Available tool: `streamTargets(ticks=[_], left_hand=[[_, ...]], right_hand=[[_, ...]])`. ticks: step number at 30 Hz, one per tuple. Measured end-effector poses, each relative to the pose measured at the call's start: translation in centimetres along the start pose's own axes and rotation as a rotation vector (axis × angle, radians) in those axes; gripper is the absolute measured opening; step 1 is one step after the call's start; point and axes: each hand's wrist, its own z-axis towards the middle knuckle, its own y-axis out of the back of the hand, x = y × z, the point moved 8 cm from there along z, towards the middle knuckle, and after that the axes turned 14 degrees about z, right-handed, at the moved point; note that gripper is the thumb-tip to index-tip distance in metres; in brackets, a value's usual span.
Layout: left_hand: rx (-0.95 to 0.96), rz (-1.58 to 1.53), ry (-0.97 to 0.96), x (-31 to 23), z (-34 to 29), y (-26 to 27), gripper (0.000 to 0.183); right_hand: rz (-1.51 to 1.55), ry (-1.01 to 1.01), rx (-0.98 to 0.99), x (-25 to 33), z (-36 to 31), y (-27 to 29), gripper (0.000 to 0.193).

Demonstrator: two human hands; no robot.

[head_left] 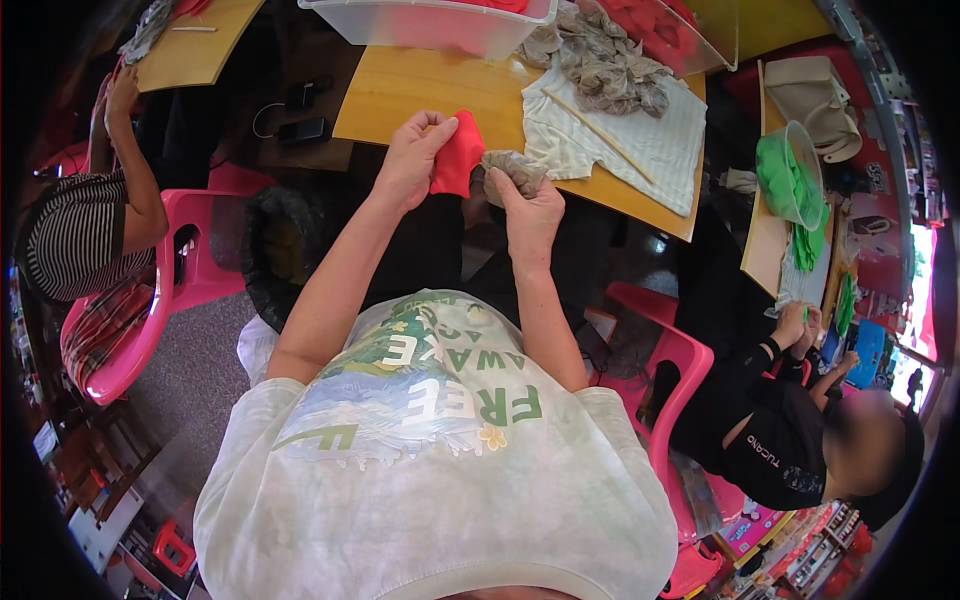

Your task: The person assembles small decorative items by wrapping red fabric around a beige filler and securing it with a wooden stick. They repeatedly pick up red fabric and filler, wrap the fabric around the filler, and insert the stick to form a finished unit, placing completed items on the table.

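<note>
My left hand [408, 160] pinches a piece of smooth red fabric [460, 160] between thumb and fingers, just off the table's near edge. Close beside it, my right hand [531, 212] grips a crumpled grey-brown fabric piece [512, 170]. The two pieces nearly meet; whether they touch I cannot tell. Past my right hand, a white cloth [660, 155] lies on the wooden table [405, 88], with a thin wooden stick [600, 136] across it. A heap of similar grey-brown fabric [615, 75] rests on the cloth's far side.
A translucent bin [430, 28] holding red fabric stands at the table's far side. Black-lined bin [262, 240] sits to my lower left. Pink chairs [205, 240] flank me. One person in stripes works at left; another in black at right, near a tub of green fabric [785, 175].
</note>
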Motion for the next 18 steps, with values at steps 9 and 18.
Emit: streamTargets(ticks=[9,18], left_hand=[[-0.006,0.206,-0.074,-0.9,-1.6,-1.6,0.037],[-0.061,0.011,0.017,1.0,-1.7,-1.0,0.040]], right_hand=[[0.243,-0.108,-0.006,-1.0,-0.1,-0.2,0.022],[0.541,-0.281,0.046,-2.8,-0.6,-1.1,0.025]])
